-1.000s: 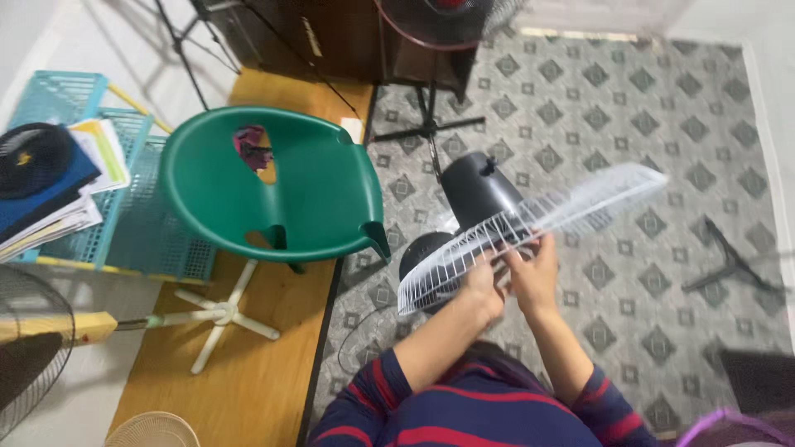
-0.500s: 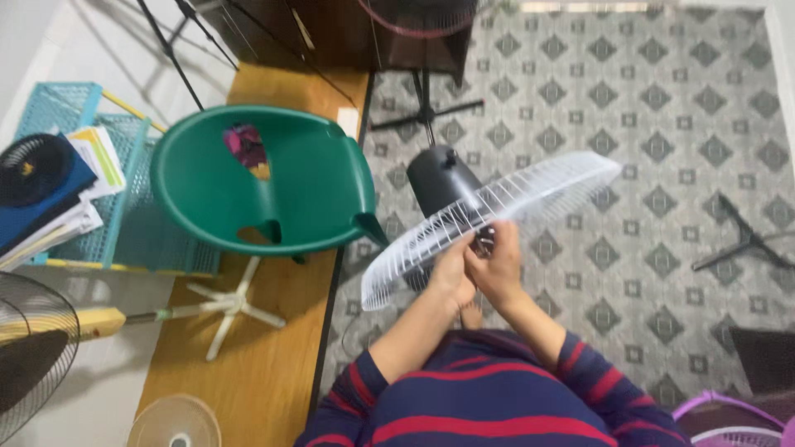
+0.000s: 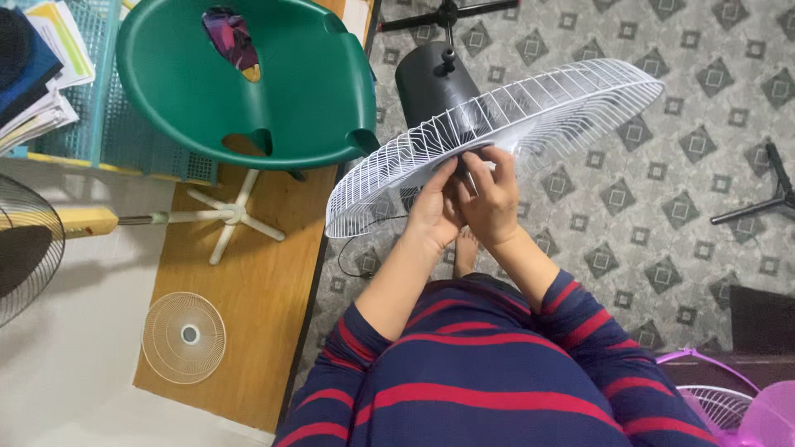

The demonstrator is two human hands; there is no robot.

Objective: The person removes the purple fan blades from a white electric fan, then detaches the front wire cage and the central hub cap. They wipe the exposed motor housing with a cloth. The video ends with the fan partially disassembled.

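Note:
A round white wire fan guard (image 3: 546,108) tilts in front of me, its far edge raised to the right. My left hand (image 3: 432,209) grips the guard at its centre from below. My right hand (image 3: 490,195) is closed on the same centre part, fingers curled over it. Behind the guard stands a black fan motor housing (image 3: 431,73) on the patterned floor.
A green plastic chair (image 3: 248,83) stands at the upper left with a purple cloth (image 3: 230,37) on it. Teal baskets with papers (image 3: 50,74), a white cross-shaped fan base (image 3: 230,213), a small beige grille (image 3: 184,336), a black fan guard (image 3: 21,248), a black stand (image 3: 762,203) and a purple fan (image 3: 729,397) lie around.
The view has dropped and moved closer. Both hands stay on the guard's centre, and the guard has tilted and shifted slightly right.

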